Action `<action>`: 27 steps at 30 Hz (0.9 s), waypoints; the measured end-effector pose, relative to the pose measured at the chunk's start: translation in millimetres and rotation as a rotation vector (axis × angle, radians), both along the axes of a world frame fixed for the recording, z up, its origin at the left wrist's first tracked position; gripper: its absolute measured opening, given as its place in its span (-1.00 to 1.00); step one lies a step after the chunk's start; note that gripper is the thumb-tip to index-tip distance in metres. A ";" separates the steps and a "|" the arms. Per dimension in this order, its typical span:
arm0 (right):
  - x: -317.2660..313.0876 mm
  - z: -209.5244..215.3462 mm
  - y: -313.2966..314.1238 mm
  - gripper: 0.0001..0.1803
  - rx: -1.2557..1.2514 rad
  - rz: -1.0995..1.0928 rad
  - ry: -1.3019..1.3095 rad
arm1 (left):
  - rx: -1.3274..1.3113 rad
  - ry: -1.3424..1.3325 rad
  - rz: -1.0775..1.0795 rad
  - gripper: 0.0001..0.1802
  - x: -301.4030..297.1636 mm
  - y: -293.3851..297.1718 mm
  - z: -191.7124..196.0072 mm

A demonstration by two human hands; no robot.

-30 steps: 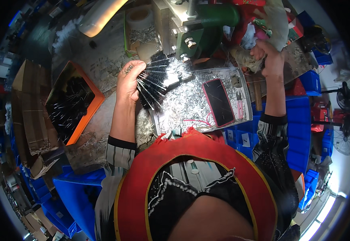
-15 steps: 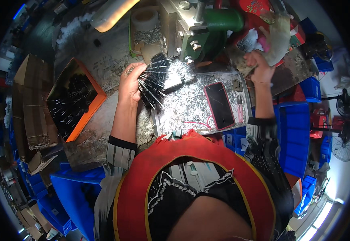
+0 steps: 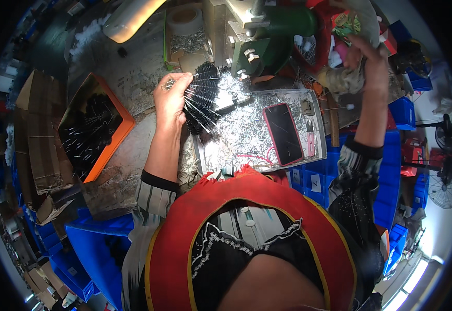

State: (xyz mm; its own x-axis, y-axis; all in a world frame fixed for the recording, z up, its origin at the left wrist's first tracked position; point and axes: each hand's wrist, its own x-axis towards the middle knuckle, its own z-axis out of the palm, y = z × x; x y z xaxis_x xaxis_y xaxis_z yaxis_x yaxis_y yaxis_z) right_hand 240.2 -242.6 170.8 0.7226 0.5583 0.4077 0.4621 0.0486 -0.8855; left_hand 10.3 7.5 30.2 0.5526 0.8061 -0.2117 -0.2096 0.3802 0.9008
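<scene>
My left hand (image 3: 172,98) is closed around a fan of small black wire brushes (image 3: 201,93), their bristles spread to the right and their thin wire stems showing. The brushes reach to the brightly lit metal block (image 3: 228,90) of a green press (image 3: 267,44). My right hand (image 3: 365,56) is at the upper right, beside a pale, cloth-like wrapped part (image 3: 346,80) and the red rim (image 3: 325,57) behind the press. Motion smears its fingers, so whether they grip anything is unclear.
A shallow tray (image 3: 313,96) of metal scraps holds a phone in a pink-red case (image 3: 283,133) and a small pink-handled tool (image 3: 310,140). To the left, an orange-edged box (image 3: 113,150) contains many black brushes. Beyond are a cardboard box (image 3: 42,135) and blue bins (image 3: 99,236).
My right hand has moved up and to the right, and the pale wrapped part has shifted down. My left hand still holds the brushes at nearly the same place.
</scene>
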 end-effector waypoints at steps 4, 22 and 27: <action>-21.4 -96.9 11.0 -0.92 0.520 -0.094 0.155 | -0.026 -0.016 -0.041 -0.93 -1.4 3.4 -2.6; -10.7 -20.6 0.4 -0.82 0.082 -0.085 0.144 | -0.291 -0.165 -0.025 -0.88 -5.8 7.6 -14.0; -14.9 -103.0 15.2 -0.94 0.548 -0.065 0.149 | -0.262 -0.185 -0.035 -0.88 -6.9 9.8 -15.8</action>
State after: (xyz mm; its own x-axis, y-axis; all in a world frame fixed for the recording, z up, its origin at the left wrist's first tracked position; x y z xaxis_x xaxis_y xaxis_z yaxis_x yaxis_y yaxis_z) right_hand 225.3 -227.5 67.8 0.8204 0.2467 0.5158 0.3511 0.4947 -0.7950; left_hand 3.3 17.3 14.4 0.6272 0.7177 -0.3027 -0.3436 0.6037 0.7193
